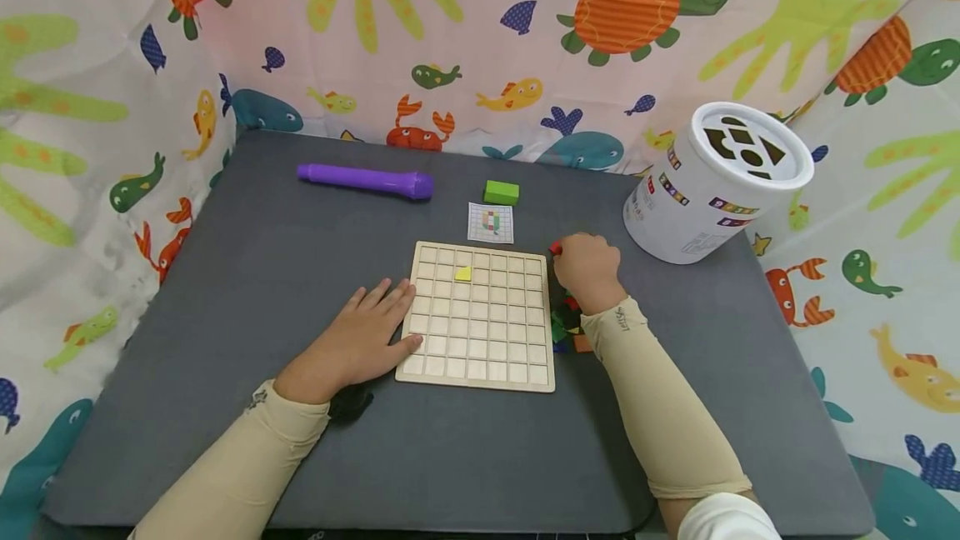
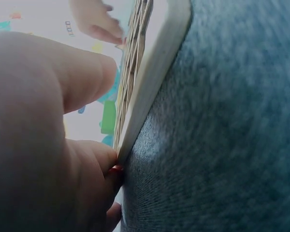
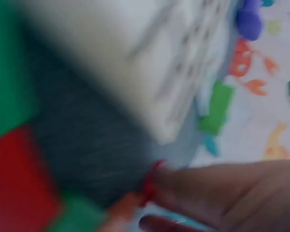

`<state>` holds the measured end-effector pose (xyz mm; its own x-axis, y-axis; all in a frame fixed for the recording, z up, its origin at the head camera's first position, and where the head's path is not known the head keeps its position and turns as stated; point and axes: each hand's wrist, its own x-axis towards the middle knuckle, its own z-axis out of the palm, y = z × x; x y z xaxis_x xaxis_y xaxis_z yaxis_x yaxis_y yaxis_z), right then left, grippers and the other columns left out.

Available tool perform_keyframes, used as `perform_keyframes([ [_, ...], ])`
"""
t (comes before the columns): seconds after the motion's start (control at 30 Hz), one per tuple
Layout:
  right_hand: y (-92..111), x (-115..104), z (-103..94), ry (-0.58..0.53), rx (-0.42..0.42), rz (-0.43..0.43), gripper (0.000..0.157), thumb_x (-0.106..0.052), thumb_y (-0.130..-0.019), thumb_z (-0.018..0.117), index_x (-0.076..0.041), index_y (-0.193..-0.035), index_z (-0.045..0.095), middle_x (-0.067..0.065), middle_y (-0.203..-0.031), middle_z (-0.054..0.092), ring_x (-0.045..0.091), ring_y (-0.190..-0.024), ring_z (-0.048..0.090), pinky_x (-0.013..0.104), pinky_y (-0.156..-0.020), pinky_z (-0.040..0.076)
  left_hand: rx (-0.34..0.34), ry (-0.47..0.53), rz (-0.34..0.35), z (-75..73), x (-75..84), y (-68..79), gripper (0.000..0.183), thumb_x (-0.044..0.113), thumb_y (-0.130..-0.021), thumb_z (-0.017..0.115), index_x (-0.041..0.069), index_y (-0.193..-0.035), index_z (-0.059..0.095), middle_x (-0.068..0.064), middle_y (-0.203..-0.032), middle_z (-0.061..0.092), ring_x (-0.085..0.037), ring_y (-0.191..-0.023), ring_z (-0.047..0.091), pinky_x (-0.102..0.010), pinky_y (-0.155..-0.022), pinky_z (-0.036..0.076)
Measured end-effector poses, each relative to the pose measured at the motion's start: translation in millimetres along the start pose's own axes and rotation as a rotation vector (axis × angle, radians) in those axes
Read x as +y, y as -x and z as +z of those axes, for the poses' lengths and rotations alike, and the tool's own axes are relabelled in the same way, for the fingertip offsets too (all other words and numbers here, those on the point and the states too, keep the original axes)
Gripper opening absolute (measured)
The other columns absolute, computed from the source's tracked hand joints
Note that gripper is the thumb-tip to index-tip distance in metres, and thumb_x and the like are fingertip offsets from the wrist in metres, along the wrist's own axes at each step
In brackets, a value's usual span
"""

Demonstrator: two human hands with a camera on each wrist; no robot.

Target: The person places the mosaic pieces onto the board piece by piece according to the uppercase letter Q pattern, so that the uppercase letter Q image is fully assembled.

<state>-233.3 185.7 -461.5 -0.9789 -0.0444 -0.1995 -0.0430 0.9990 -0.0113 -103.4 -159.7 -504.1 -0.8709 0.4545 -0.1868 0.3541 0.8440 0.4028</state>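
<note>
A wooden grid board [image 1: 480,315] lies flat on the grey table, with one yellow piece [image 1: 462,274] in an upper cell. My left hand [image 1: 356,344] rests along the board's left edge, its fingers extended and the thumb on the rim. Just off the upper right corner, my right hand [image 1: 588,269] pinches a small red piece [image 3: 149,186] between thumb and finger. Under the right wrist lie several loose pieces, including an orange one [image 1: 582,343] and a green one [image 1: 558,328]; the forearm partly hides them. The right wrist view is blurred.
Behind the board lie a small card with a coloured grid pattern [image 1: 491,223] and a green block [image 1: 501,192]. A purple microphone-shaped stick [image 1: 363,180] lies at back left. The white bucket [image 1: 690,198] with a shape-holed lid stands at back right. Printed curtains surround the table.
</note>
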Motion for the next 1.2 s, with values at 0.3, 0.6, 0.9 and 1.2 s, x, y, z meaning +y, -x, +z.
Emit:
perform_keyframes([
  [0.3, -6.5, 3.3, 11.4, -0.044, 0.063, -0.018, 0.022, -0.028, -0.101, 0.073, -0.014, -0.085, 0.078, 0.010, -0.082, 0.072, 0.035, -0.076, 0.069, 0.057, -0.073, 0.059, -0.007, 0.006, -0.008, -6.9, 3.5, 4.1, 0.087, 0.059, -0.109, 0.048, 0.004, -0.170, 0.020, -0.013, -0.175, 0.021, -0.039, -0.162, 0.013, -0.062, -0.128, 0.009],
  [0.6, 18.4, -48.7, 7.6, -0.073, 0.167, -0.343, 0.010, -0.024, -0.096, 0.078, -0.023, -0.094, 0.088, -0.002, -0.083, 0.077, 0.021, -0.069, 0.067, 0.040, -0.057, 0.052, -0.013, 0.006, -0.014, -5.9, 1.4, 3.9, 0.091, 0.065, -0.108, 0.046, 0.006, -0.171, 0.019, -0.012, -0.176, 0.019, -0.038, -0.162, 0.012, -0.061, -0.128, 0.008],
  [0.9, 24.5, -73.1, 20.3, -0.100, 0.189, -0.560, 0.012, -0.017, -0.098, 0.081, -0.018, -0.108, 0.088, -0.002, -0.104, 0.080, 0.023, -0.096, 0.073, 0.041, -0.078, 0.062, -0.028, -0.010, -0.014, -6.1, 3.6, -2.3, 0.092, 0.068, -0.107, 0.044, 0.008, -0.172, 0.016, -0.010, -0.177, 0.015, -0.036, -0.163, 0.009, -0.060, -0.128, 0.006],
  [1.2, 31.5, -55.8, 11.5, -0.061, 0.096, -0.600, 0.027, -0.022, -0.104, 0.074, -0.017, -0.129, 0.080, 0.005, -0.129, 0.074, 0.031, -0.113, 0.069, 0.044, -0.079, 0.061, -0.017, -0.010, -0.013, -6.8, 3.1, 0.2, 0.090, 0.065, -0.108, 0.046, 0.006, -0.171, 0.019, -0.012, -0.176, 0.018, -0.038, -0.162, 0.012, -0.062, -0.128, 0.008],
])
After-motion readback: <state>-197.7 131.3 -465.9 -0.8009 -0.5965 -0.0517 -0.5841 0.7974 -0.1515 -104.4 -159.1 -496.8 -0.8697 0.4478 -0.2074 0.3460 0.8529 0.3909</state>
